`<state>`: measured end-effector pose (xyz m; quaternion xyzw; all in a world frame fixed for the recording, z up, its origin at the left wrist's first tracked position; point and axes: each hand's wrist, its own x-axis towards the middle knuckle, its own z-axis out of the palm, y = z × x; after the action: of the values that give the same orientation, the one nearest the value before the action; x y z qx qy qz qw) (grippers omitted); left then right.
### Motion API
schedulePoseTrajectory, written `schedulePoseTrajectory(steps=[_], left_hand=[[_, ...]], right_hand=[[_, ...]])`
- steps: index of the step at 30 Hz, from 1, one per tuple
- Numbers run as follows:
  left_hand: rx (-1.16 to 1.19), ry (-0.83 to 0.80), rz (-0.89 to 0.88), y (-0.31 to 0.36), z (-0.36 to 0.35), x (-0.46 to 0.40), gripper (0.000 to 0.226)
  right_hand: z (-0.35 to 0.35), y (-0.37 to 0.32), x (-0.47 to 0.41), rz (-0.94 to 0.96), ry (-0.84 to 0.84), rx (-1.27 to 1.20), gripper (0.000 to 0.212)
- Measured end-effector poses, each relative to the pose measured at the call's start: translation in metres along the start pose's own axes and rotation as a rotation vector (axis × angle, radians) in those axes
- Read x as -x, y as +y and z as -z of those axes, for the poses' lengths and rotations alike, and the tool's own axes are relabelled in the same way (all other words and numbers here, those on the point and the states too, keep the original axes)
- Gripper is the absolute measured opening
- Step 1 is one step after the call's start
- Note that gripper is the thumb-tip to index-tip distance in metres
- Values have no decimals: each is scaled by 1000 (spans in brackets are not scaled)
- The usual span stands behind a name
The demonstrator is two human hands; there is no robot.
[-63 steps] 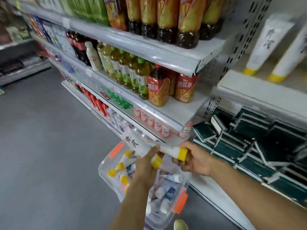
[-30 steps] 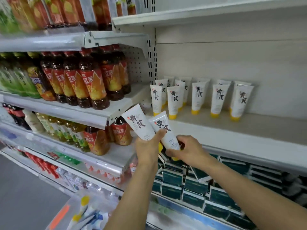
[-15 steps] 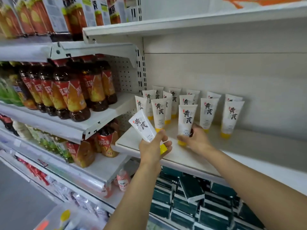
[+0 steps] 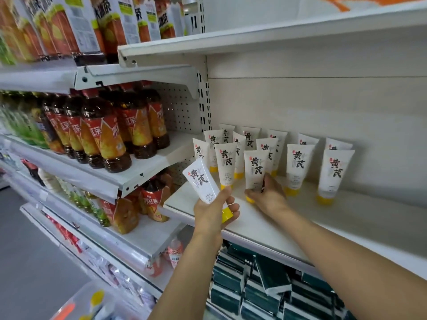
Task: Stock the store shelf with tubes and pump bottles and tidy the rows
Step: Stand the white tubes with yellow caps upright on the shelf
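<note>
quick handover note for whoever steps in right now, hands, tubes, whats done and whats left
Left hand: grips a tilted tube by its yellow cap end, in front of the shelf edge, not yet placed.
Right hand: grips a front-row tube standing cap-down on the shelf.
Done: rows of tubes stand upright there.
Left: release the right tube, place the left one, fill the bare right side, add pump bottles, none seen. Bin below holds more stock.
</note>
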<state>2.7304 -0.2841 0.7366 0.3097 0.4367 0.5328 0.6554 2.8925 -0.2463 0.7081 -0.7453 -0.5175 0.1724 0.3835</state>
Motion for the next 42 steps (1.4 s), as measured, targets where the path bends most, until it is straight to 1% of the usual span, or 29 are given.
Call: schedulePoseTrajectory(steps=[3,8,12,15,17,20,21,24,26,27,29,30,33,35,39,41,42], left_hand=[[-1,-9,-5,0,-1,0,31],[-12,-12,-12,0,-2,-1,39],[-41,-27,-22,-1,-5,1,28],[-89,-25,-54,-2,-5,1,26],[-106,-4,-78,-3,-6,1,27],[-114,7,-134,-7,-9,3,30],[-118,0,-160,-9,-12,6,32],[-159,-14,-278,-17,-19,10,37],[-208,-43,-338,-20,-25,13,40],[-232,-70,-353,-22,-29,15,39],[-295,-139,-368,-24,-37,18,37],[-321,-182,-379,-24,-42,21,35],[-376,-288,-410,-29,-56,25,23],[-418,-327,-377,-34,-65,26,19],[-471,-365,-274,-46,-75,24,31],[-489,-389,-214,-52,-75,21,41],[-509,-398,-186,-55,-75,20,50]], right_hand=[[1,-1,-1,-1,-3,10,52],[1,1,-1,6,-16,-34,51],[1,5,-1,8,-26,-78,53],[4,14,3,-9,5,-81,57],[9,21,7,1,27,-78,50],[19,18,22,58,17,-153,21],[23,14,29,80,-36,-221,12],[35,2,50,92,-336,-495,9],[46,-5,62,75,-522,-543,9],[52,-9,66,79,-578,-548,10],[61,-14,71,128,-613,-514,11],[62,-12,70,151,-600,-482,14],[70,-8,72,194,-483,-404,19],[73,2,69,199,-392,-366,28],[78,25,57,131,-177,-353,33],[79,37,50,75,-73,-263,36],[79,43,46,51,-37,-211,42]])
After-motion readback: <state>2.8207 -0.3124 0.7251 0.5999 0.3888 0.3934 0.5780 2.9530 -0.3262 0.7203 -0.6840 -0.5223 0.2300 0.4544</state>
